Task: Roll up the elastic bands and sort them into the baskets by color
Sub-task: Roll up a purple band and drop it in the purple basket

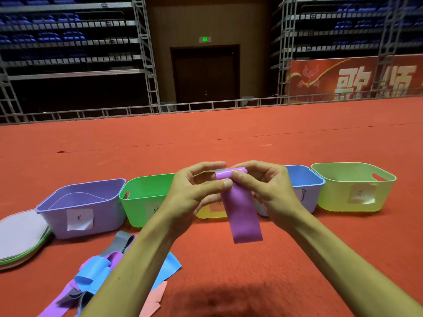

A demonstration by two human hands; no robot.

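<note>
A purple elastic band (243, 213) hangs in the air above the red carpet, its top end rolled over. My left hand (194, 193) and my right hand (265, 188) both pinch that rolled top between thumb and fingers. Behind my hands stands a row of baskets: purple (82, 202), green (142, 197), yellow (210, 213) mostly hidden by my hands, blue (306, 181) and pale green (352, 186). A heap of loose bands (96, 275) in blue, purple, grey and pink lies at the lower left.
A stack of flat lids (20, 239) lies left of the purple basket. Each basket carries a paper label on its front. Red carpet (297, 259) stretches to a metal railing and tiered seating at the back.
</note>
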